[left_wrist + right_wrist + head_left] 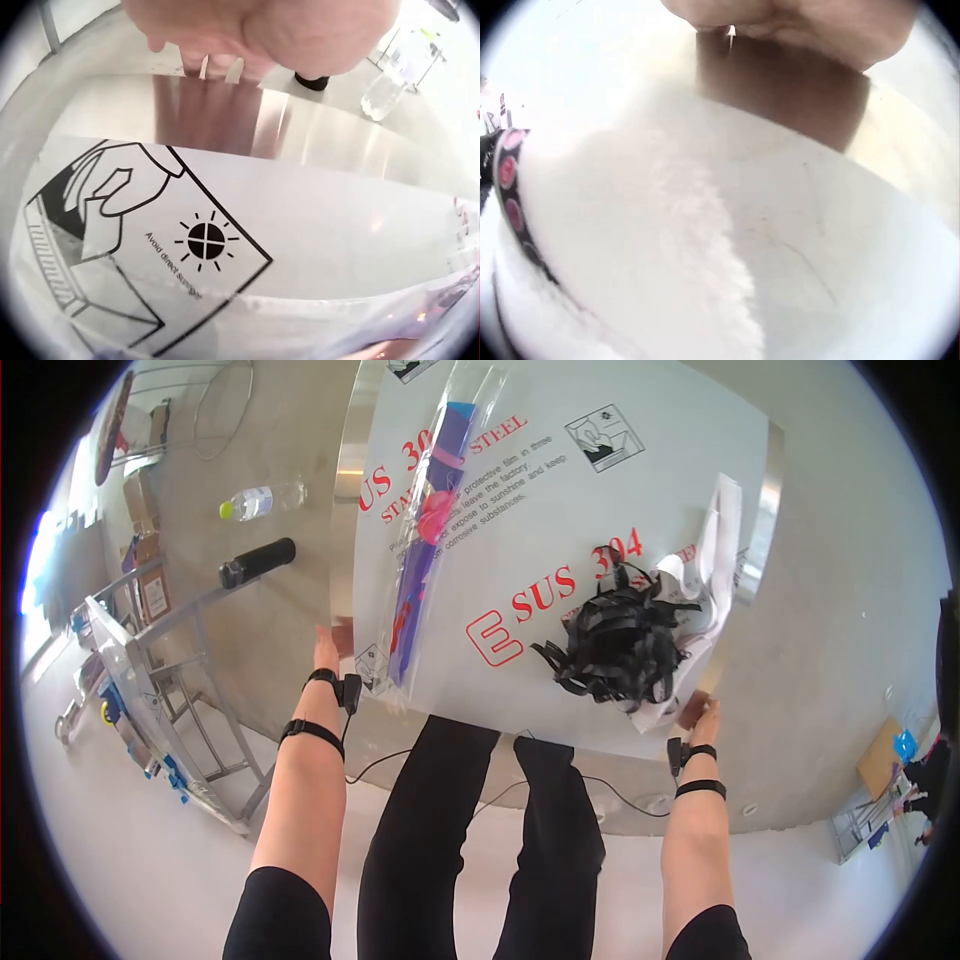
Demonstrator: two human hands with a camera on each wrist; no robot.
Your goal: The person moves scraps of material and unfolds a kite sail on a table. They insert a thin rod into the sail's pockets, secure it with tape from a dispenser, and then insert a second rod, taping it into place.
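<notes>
A stainless steel tabletop [480,705], covered in printed protective film, spans the space between both hands. My left hand [327,652] grips its left edge, fingers passing behind the bare steel rim [315,120]. At the opposite side, near the front corner, my right hand [706,718] holds the edge, its fingertips mostly hidden. On the film lie a long clear plastic sleeve with purple contents [432,550], a tangled heap of black strips [625,645] and a crumpled white strip [718,560]. The right wrist view shows white fluffy material [697,225] close to that hand.
To the left, a clear bottle [250,503] with a green cap and a black cylindrical bottle [257,563] lie on the floor. A metal frame [205,660] stands nearer me on that side. Cardboard [882,758] is at far right. A cable [610,788] runs past my legs.
</notes>
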